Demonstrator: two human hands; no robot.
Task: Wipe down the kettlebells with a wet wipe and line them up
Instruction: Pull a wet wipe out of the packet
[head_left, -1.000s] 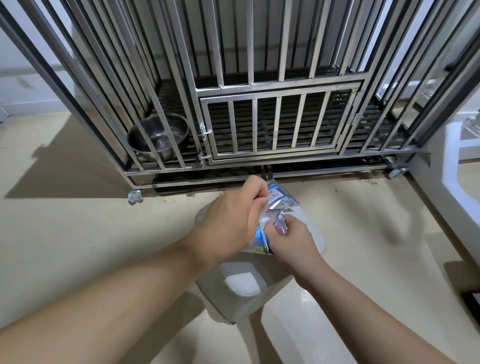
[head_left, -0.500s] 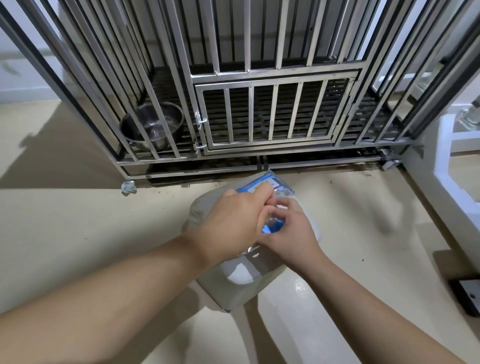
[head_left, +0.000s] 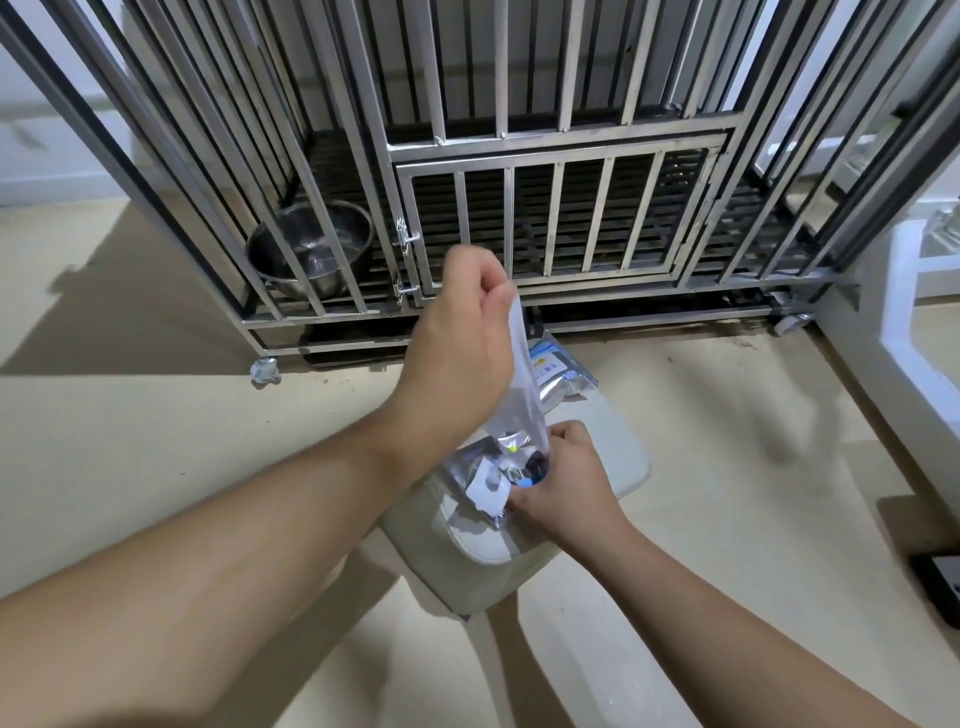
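My left hand (head_left: 462, 338) is raised and pinches the top of a white wet wipe (head_left: 522, 384), which stretches down into a silver and blue wipe packet (head_left: 488, 473). My right hand (head_left: 563, 483) grips that packet and holds it down on a pale grey stool (head_left: 618, 457). A second blue and silver packet (head_left: 558, 376) lies on the stool's far edge. No kettlebell is in view.
A tall steel-barred cage (head_left: 561, 218) on castors stands just beyond the stool, with a steel bowl (head_left: 311, 249) inside at the left. A white frame (head_left: 904, 332) stands at the right. A dark object (head_left: 940, 582) lies on the beige floor at the right edge.
My left hand has risen from the packet, drawing a wipe upward out of it. My right hand has lowered the packet onto the stool.
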